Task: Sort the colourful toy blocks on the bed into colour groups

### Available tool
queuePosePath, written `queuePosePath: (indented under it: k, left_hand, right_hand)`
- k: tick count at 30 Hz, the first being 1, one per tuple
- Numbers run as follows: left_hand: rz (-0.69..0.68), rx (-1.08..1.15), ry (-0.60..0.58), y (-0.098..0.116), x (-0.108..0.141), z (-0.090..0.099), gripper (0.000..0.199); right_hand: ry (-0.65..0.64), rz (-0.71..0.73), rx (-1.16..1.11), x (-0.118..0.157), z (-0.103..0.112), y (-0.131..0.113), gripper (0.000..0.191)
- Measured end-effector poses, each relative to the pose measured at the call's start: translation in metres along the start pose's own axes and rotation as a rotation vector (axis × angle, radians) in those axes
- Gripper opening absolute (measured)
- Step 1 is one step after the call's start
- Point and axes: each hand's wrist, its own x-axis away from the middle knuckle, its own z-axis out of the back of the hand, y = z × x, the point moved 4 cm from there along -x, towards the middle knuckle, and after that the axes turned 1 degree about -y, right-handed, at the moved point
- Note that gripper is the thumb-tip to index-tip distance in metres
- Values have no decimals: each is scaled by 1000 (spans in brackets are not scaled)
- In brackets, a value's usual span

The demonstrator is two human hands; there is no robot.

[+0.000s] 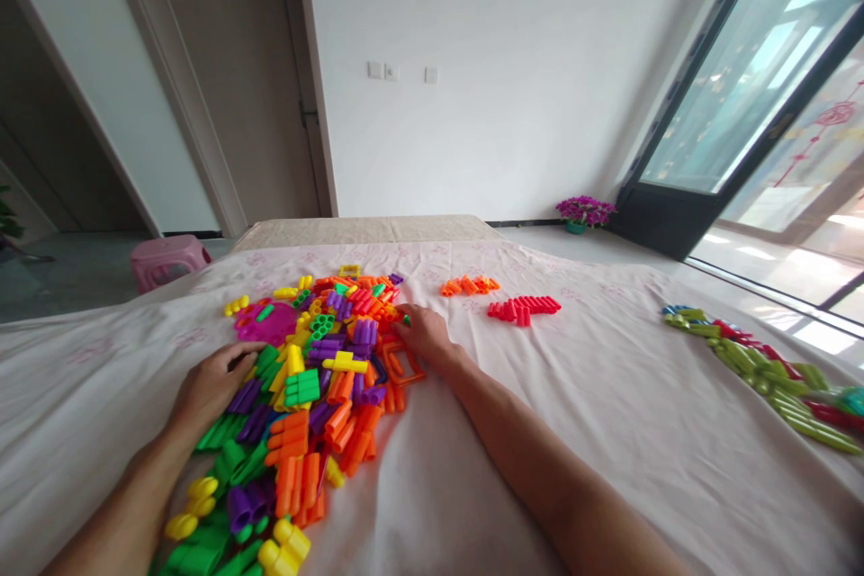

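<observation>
A long heap of plastic building blocks point(303, 388) in green, purple, yellow, orange and red lies on the cloth in front of me. My left hand point(214, 381) rests at the heap's left edge, beside green blocks point(268, 367) and purple blocks point(245, 397). Its fingers stretch towards the heap, with the thumb apart. On the far right side of the heap, my right hand point(424, 330) reaches in among red and orange blocks. Its fingers are bent, and a bit of green shows by them. What they grip, if anything, is hidden. Just below lies an orange square frame point(409, 374).
Orange blocks point(470, 286) and red blocks point(525, 310) form small groups to the right. Farther right lies a row of olive-green, red and blue pieces point(749, 369). A magenta round piece point(275, 324) lies behind my left hand. A pink stool point(170, 257) stands beyond the cloth.
</observation>
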Motion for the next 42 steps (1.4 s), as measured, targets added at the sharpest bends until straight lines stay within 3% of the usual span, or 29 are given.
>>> queuePosePath:
  k: [6, 11, 21, 31, 42]
  left_hand:
    - [-5, 2, 8, 4, 2, 2, 43]
    - [10, 13, -5, 3, 1, 0, 44]
    - [9, 14, -4, 7, 3, 3, 43]
    - [-12, 17, -3, 3, 1, 1, 43]
    - [1, 14, 1, 3, 1, 1, 43]
  right_hand:
    - [158, 13, -253, 3, 6, 7, 30]
    - [208, -29, -445, 0, 9, 13, 30]
    - [235, -56, -416, 6, 20, 8, 30]
    - [236, -62, -439, 5, 13, 17, 41]
    - [231, -33, -524, 5, 16, 12, 24]
